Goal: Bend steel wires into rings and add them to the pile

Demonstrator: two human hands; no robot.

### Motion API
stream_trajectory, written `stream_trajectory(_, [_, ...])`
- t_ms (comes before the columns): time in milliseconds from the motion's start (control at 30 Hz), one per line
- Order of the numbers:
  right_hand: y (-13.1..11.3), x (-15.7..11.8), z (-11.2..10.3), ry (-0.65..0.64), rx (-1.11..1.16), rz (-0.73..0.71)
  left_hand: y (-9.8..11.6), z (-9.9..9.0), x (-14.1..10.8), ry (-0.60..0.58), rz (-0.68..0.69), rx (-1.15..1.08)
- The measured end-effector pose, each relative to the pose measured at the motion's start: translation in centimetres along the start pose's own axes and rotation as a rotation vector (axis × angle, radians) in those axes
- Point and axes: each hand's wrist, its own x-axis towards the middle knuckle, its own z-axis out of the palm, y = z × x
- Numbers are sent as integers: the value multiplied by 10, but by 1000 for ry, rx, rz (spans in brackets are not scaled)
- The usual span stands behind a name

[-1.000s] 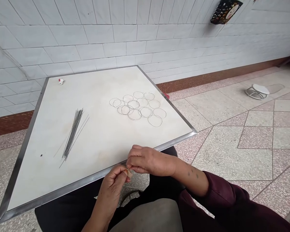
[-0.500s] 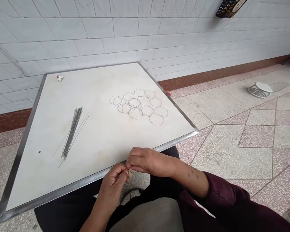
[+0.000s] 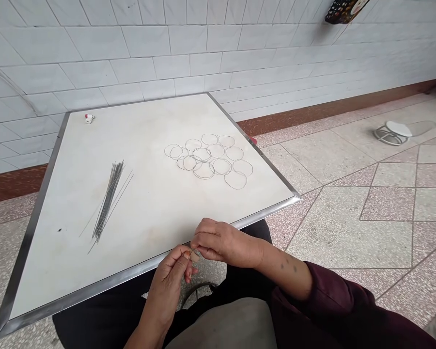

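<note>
At the near edge of the table, my left hand [image 3: 172, 271] is closed in a pinch, thumb against forefinger. My right hand [image 3: 220, 241] pinches right beside it, the fingertips of both almost meeting. A short bit of what looks like thin wire [image 3: 192, 251] shows between them; most of it is hidden by the fingers. Something small and tan [image 3: 194, 257] sits at the fingertips, perhaps a wrap on a finger. Farther up the tabletop lie several thin wire rings [image 3: 236, 180], some overlapping. To the left rests a bundle of straight wires [image 3: 108, 201], a few lying loose beside it.
The white table [image 3: 148, 126] has a metal rim and stands by a tiled wall [image 3: 189, 39]. A small white and red object [image 3: 89, 118] lies at its far left corner. A white-topped stool [image 3: 396, 131] stands on the floor at right.
My fingertips have drawn slightly apart, and more of the tan piece shows between them. A finger of my left hand now shows lower down. The rings and the wire bundle stay put.
</note>
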Motion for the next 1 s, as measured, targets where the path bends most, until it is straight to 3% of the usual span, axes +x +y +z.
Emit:
stream_trajectory(300, [-3,1,0,-19,-29,-32,-2,-5,0,-70,-15,7])
stream_trajectory(533, [0,0,12,33,-62,-38,-3,-3,1,-42,-41,-66])
stream_trajectory(833, [0,-8,7,-67,-66,-123,-2,-2,-10,-86,-66,-56])
stream_trajectory(1000, [-1,-14,17,71,93,-51,-1,3,-16,-76,-67,-108])
